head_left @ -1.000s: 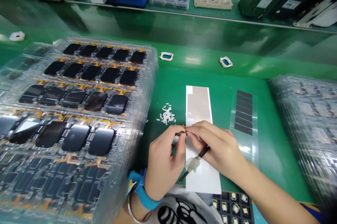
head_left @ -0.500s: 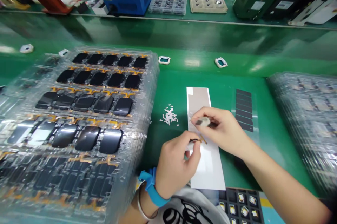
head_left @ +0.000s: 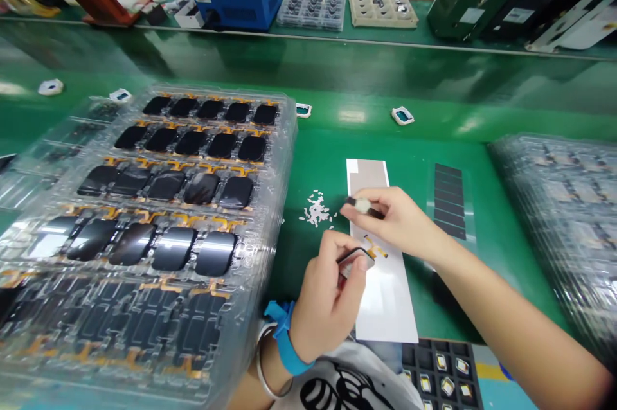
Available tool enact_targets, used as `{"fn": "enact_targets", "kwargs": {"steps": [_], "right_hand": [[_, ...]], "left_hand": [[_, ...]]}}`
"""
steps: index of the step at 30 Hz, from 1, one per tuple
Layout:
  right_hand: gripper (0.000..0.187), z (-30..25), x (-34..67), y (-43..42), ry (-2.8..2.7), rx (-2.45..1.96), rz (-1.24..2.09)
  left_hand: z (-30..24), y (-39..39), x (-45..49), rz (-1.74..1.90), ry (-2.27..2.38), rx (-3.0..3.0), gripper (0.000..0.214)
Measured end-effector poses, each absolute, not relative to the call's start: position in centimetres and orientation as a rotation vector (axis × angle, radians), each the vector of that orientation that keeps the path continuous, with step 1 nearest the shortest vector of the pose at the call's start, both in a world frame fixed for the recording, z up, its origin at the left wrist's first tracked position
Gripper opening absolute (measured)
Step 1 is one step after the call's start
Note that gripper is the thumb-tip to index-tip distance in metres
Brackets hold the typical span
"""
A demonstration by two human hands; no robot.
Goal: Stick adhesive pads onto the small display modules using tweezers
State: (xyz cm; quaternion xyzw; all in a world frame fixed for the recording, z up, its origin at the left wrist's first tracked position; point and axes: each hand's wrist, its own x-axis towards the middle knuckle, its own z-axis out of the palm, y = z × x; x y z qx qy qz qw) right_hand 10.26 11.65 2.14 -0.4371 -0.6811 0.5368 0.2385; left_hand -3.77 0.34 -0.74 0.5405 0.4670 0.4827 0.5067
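Note:
My left hand sits low on a long white sheet, pinching a small thin black item too blurred to name. My right hand holds a dark stick with a white cotton wad over the sheet's upper part. A small orange flex strip lies on the sheet, just beyond the black item's tip. White flakes are scattered on the green mat left of the sheet.
Stacked clear trays of black screens with orange flex tails fill the left. Another stacked tray stands right. Dark strips on clear film lie beside the sheet. A black tray of small parts sits at the bottom edge.
The orange flex strip now rests on the sheet, apart from my fingers. My right hand has lifted the cotton-tipped stick up and left, and my left hand has moved slightly right.

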Motion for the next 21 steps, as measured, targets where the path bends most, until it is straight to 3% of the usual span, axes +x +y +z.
{"fn": "enact_targets", "kwargs": {"steps": [3,6,15,21], "right_hand": [[0.035,2.1,11.6,10.5,-1.698,-1.124,1.787],[0.045,2.0,12.3,9.7,-1.649,-1.098,1.898],[0.051,1.8,11.8,9.1,-1.542,-1.077,1.942],[0.043,1.3,12.1,8.5,-1.615,-1.11,1.819]], "left_hand": [[-0.8,0.2,-3.7,1.25,1.131,1.179,0.002],[-0.7,0.3,-3.6,1.259,1.167,1.143,0.005],[-0.9,0.2,-3.6,1.239,1.211,1.092,0.012],[-1.1,0.2,-3.7,1.184,1.214,1.097,0.018]]}}
